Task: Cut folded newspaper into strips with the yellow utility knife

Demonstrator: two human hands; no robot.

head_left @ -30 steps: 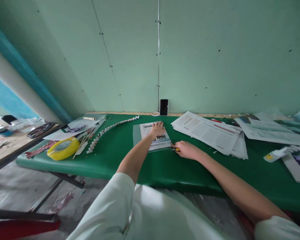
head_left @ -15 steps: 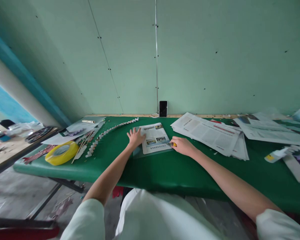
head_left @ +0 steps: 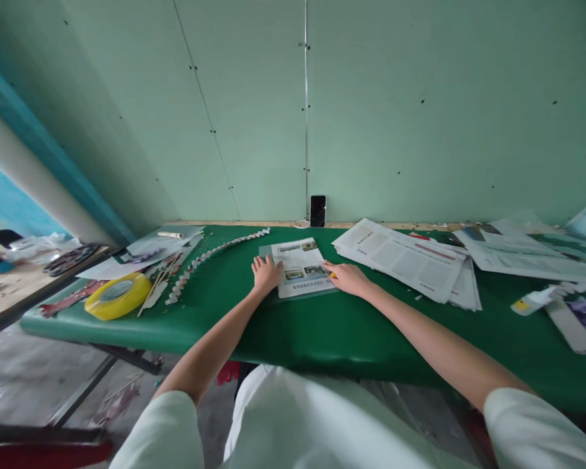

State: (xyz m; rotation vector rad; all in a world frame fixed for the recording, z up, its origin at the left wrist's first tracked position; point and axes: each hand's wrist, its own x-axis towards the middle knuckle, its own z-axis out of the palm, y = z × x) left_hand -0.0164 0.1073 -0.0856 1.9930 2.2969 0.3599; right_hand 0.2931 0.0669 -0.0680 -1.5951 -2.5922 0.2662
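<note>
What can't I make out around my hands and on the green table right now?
All in the head view:
- Yellow tool: mostly covered by the right hand.
- Page: fine print too small to read; left hand hides part of its left edge.
- Paper stack: lower sheets hidden by the top one.
- Bottle: label too small.

This looks like a small craft workshop, roughly fitted out: the wall (head_left: 371, 98) is bare green board with seams and dark fixing spots showing. A green-covered table (head_left: 293, 339) carries a fat roll of yellow tape (head_left: 135, 298), a squeeze bottle (head_left: 532, 301), stacked printed sheets (head_left: 400, 257) and thin sticks (head_left: 160, 280). Beside it stands a cluttered wooden table (head_left: 10, 299), and debris litters the grey floor (head_left: 10, 378).
</note>
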